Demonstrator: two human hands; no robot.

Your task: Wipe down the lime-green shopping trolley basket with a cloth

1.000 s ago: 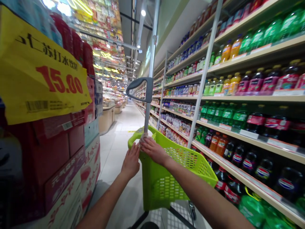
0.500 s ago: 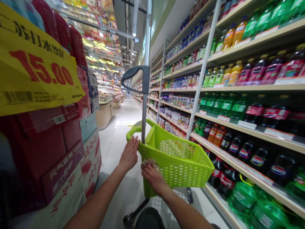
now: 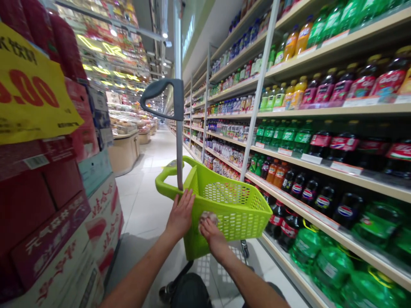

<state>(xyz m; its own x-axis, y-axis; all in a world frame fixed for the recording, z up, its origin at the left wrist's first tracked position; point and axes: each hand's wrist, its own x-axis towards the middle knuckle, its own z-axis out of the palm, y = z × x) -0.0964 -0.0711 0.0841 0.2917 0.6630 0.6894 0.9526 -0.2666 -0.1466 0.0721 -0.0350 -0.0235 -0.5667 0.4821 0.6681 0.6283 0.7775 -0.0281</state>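
A lime-green plastic shopping basket [image 3: 231, 209] with perforated sides is mounted on a wheeled cart in front of me. A metal pole with a grey loop handle [image 3: 179, 98] rises at its left end. My left hand [image 3: 180, 214] lies against the basket's near side, just below the rim by the pole, fingers stretched out and holding nothing. Lower and to the right, my right hand [image 3: 214, 239] presses a crumpled, pale brownish cloth [image 3: 208, 217] to the basket's side, beside the row of holes. The fingers bend over the cloth and cover part of it.
Shelves of drink bottles [image 3: 308, 137] line the right side. Large green bottles [image 3: 330, 261] stand on the bottom shelf. Stacked cartons [image 3: 41, 214] under a yellow price sign [image 3: 32, 90] are close on the left. A tiled aisle [image 3: 163, 145] runs ahead past wooden display counters [image 3: 123, 152].
My left hand has slid from the rim's left corner to the right, past the pole. My right hand and the cloth have moved rightward on the basket's side. The view has shifted right.
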